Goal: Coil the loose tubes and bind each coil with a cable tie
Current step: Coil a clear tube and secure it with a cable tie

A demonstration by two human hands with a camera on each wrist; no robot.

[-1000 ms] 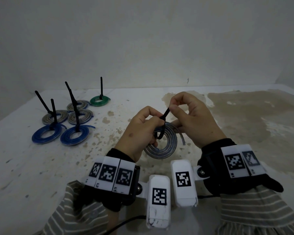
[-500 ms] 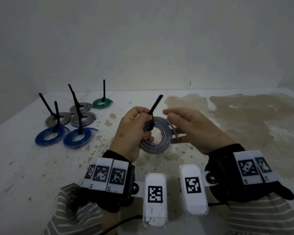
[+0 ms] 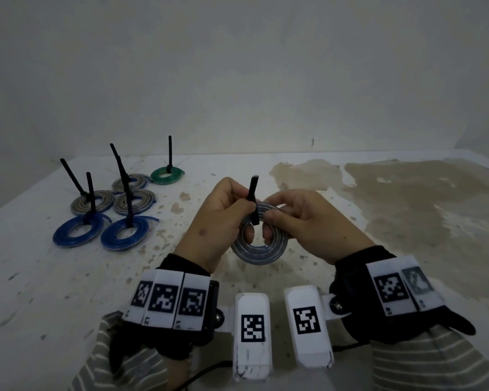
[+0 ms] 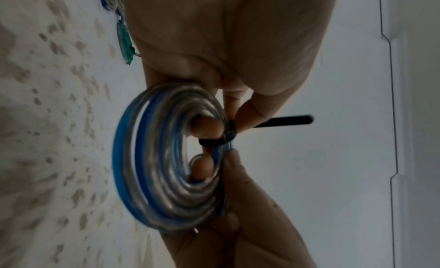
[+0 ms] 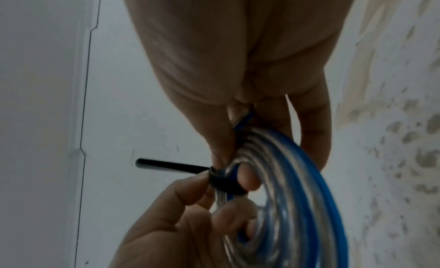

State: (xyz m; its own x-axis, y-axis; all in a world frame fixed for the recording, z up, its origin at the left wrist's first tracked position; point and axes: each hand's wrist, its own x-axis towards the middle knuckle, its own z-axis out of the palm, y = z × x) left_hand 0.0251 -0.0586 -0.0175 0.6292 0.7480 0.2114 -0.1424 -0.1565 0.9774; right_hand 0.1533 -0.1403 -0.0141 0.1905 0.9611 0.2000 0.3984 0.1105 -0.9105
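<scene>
Both hands raised above tabletop (image 3: 40, 277), knuckles up. Left hand (image 3: 215, 221) pinches black cable tie (image 3: 251, 193) at clear tube coil (image 3: 260, 249); right hand (image 3: 308, 224) grips coil rim, fingertip through centre. Tie tail points up

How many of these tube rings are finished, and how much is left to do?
Six coils lie tied on the table: three grey, two blue and one green, each with a black tie standing up. A seventh, the grey coil, is in hand: the left hand and right hand grip it with its cable tie already looped round. No loose tubes are in view.
</scene>
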